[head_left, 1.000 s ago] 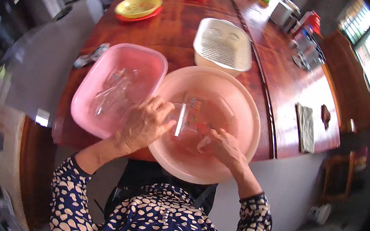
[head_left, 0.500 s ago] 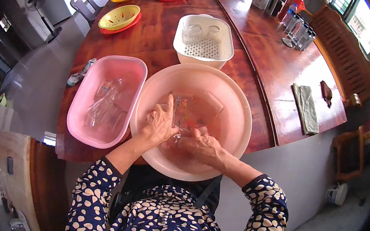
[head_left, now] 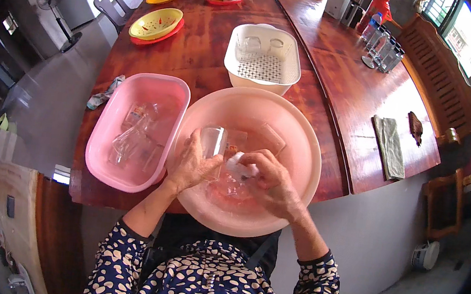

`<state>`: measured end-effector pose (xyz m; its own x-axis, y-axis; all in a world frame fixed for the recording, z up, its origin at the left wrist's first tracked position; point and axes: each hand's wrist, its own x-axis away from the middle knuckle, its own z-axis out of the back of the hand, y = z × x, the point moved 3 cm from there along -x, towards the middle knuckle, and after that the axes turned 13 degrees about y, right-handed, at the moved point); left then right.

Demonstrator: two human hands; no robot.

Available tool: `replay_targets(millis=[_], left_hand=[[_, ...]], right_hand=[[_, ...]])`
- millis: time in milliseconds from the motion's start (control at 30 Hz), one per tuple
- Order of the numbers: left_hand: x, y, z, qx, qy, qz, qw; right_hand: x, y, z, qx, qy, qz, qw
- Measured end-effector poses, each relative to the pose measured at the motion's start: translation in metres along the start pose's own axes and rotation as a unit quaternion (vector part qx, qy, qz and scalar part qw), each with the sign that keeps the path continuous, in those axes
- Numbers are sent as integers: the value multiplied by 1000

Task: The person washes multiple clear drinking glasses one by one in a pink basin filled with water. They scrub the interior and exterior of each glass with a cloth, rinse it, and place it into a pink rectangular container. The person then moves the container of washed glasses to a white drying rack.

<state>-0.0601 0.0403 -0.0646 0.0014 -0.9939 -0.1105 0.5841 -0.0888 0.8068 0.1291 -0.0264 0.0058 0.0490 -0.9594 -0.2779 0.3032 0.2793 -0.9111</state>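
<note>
My left hand [head_left: 191,164] grips a clear drinking glass [head_left: 213,142] over the left part of a large round pale-pink basin [head_left: 309,138]. Close beside it, my right hand [head_left: 273,181] pinches a crumpled white cloth or sponge [head_left: 239,164]; its exact kind is unclear. Under the hands the basin holds water, and another glass [head_left: 272,138] lies at its far right side. Part of a further glass shows behind the held one. To the left, a pink oblong tub [head_left: 181,97] contains several clear glasses [head_left: 133,138] lying on their sides.
Behind the basin stands a white draining basket [head_left: 295,72] with two glasses inside. Farther off are a yellow colander [head_left: 156,23] on a red plate and several lidded glass bottles [head_left: 384,51]. A folded grey-green cloth [head_left: 389,147] lies near the table's right edge.
My left hand has lifted the glass upright out of the water. My right hand has risen too, and the white wad now shows in its fingers. The view has shifted slightly.
</note>
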Motion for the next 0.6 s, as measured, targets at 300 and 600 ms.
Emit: replay_targets(millis=[300, 600], left_hand=[[11, 29, -17, 486, -132, 62, 862], [9, 41, -30, 517, -172, 273, 793]], right_hand=[[-19, 1, -36, 141, 138, 182, 963], [-30, 30, -15, 119, 260, 158, 945]])
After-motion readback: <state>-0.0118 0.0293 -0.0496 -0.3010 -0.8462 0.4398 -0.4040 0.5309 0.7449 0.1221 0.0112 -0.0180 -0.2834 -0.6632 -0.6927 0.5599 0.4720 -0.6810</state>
